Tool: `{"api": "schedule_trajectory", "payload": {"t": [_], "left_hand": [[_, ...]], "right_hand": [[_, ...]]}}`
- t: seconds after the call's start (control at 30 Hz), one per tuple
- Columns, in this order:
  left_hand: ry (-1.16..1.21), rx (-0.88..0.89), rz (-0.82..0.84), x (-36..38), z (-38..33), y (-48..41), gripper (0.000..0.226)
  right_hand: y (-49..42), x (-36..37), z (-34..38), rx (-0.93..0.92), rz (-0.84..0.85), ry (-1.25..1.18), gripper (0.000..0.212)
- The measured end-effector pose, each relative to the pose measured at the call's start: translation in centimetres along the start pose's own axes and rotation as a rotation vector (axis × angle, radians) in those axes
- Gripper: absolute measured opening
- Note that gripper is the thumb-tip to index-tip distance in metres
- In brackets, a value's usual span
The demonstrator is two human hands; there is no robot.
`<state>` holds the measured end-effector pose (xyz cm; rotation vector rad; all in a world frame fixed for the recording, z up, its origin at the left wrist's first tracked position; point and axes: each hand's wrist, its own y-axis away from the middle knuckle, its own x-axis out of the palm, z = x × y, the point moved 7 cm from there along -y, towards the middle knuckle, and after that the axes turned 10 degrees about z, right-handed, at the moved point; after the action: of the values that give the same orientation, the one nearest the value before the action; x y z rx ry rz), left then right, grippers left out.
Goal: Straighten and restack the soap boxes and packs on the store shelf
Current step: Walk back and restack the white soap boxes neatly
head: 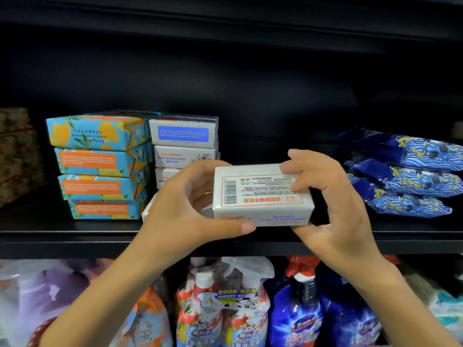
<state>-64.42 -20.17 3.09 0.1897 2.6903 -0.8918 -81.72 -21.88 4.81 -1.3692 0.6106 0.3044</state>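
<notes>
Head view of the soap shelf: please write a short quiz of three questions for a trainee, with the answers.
1. True or false: only the left hand grips the white soap box.
2. How many boxes are in the blue-and-orange stack? A) two B) four C) six
3. Fill in: the dark blue packs lie to the ___ of the held box.
Key: 1 false, the right hand grips it too; 2 B; 3 right.
</notes>
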Motion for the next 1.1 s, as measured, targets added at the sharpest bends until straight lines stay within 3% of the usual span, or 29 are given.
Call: {"api": "schedule_trajectory", "payload": {"t": [0.07,0.17,0.3,0.43,0.57,0.67,0.83,0.93,0.97,1.1], "left_hand": [[-0.085,0.059,-0.053,0.0,-0.3,0.0,0.069],[-0.227,0.153,-0.115,-0.1,-1.0,0.1,0.069],[-0.393,0.295,-0.132,0.7,-1.9,0.3,0.060],[-0.467,0.355,-0.089,1.3,-2.3,0.4,0.057],[-0.360,0.202,-0.041,1.2,-1.7,0.3,0.094],[-0.125,0.027,-0.074,0.8,-0.5,0.1,0.089],[0.042,-0.015,-0.068,0.5,0.5,0.0,0.070],[-0.026,0.059,-0.123,0.3,0.2,0.2,0.070],[-0.037,0.082,-0.126,0.4,0.2,0.2,0.070],[-0.087,0.133,-0.113,1.2,0.3,0.6,0.069]], "right_hand": [[0.2,0.0,-0.9,0.103,0.056,0.044,0.061],[0.8,0.6,-2.4,0.326,0.172,-0.152,0.098],[0.9,1.1,-3.6,0.505,0.141,-0.543,0.079],[0.3,0.3,-2.9,0.401,0.111,-0.556,0.050],[0.2,-0.7,-2.1,0.289,-0.017,-0.451,0.045],[0.2,-0.6,-1.5,0.180,-0.054,-0.452,0.042],[0.7,0.4,-2.0,0.203,0.039,-0.399,0.047],[1.5,1.0,-3.2,0.345,0.221,-0.480,0.089],[1.6,1.1,-3.2,0.363,0.262,-0.473,0.094],[1.1,0.8,-2.7,0.344,0.249,-0.288,0.076]]}}
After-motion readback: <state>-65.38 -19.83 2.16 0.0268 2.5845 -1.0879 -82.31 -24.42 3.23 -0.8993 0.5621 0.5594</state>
